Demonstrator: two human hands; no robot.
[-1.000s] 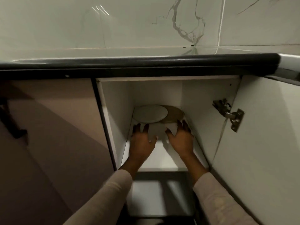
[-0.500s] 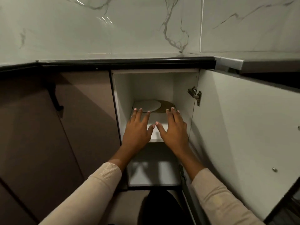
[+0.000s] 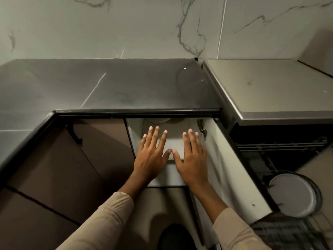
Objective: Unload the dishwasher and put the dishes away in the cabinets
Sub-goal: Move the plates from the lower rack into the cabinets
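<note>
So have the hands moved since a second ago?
Yes. The left hand and right hand have drawn back from the plates toward the shelf's front edge, open and empty.

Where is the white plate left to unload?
The white plate sits lower right in the head view, in the dishwasher rack, beside the open cabinet door.

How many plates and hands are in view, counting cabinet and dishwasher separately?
Plates in the cabinet: 2 (white plate, brown plate, both mostly hidden)
Plates in the dishwasher rack: 1 (pale plate; the dark rim behind may be another)
Hands: 2 (left hand, right hand, both empty)
Total: 5
</note>
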